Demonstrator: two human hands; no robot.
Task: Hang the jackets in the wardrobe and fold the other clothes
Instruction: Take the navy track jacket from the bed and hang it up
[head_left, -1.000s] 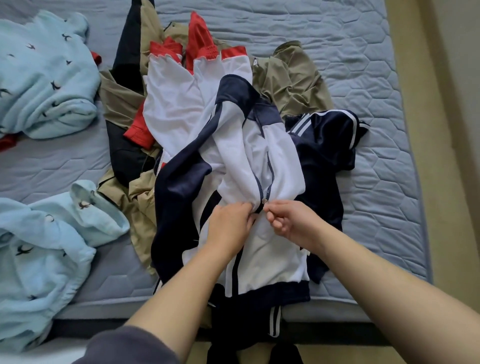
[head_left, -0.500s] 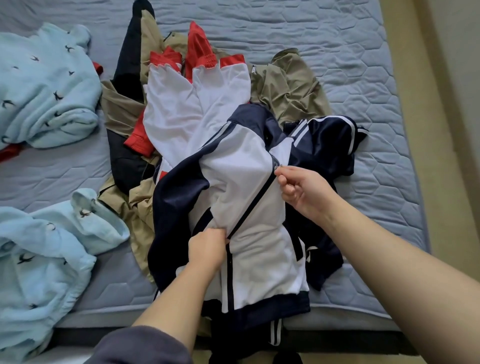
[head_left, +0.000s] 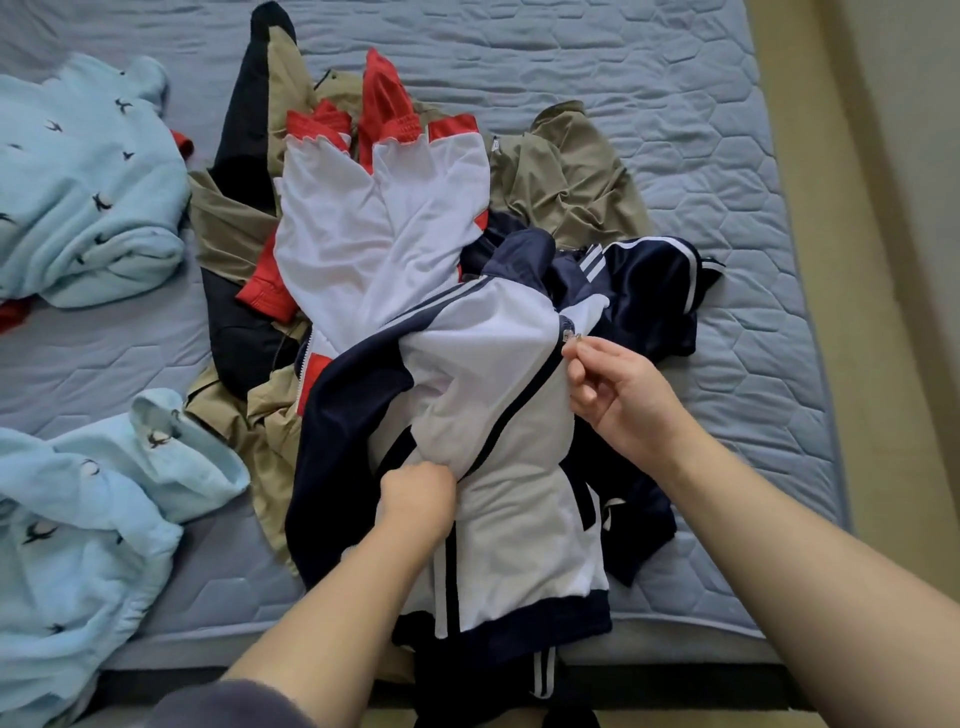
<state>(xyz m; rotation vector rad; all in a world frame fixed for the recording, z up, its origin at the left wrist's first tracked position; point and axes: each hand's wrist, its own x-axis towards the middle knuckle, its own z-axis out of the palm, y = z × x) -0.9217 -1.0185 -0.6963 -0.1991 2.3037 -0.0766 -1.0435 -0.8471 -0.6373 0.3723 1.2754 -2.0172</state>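
A navy and white track jacket (head_left: 498, 395) lies on top of a clothes pile at the near edge of the bed. My right hand (head_left: 618, 400) pinches its zipper pull (head_left: 570, 336) near the collar. My left hand (head_left: 418, 499) grips the jacket's white front beside the zip, lower down. Under it lie a white and red jacket (head_left: 374, 228), a khaki and black garment (head_left: 566, 187) and navy striped trousers (head_left: 649, 280).
Two light blue garments with a bird print lie on the grey quilted mattress (head_left: 727, 156), one at the far left (head_left: 88, 197) and one at the near left (head_left: 88, 519). Beige floor (head_left: 857, 208) runs along the bed's right side.
My right hand has drawn the zipper pull up from the jacket's lower front to near the collar. My left hand slid down and holds the fabric below.
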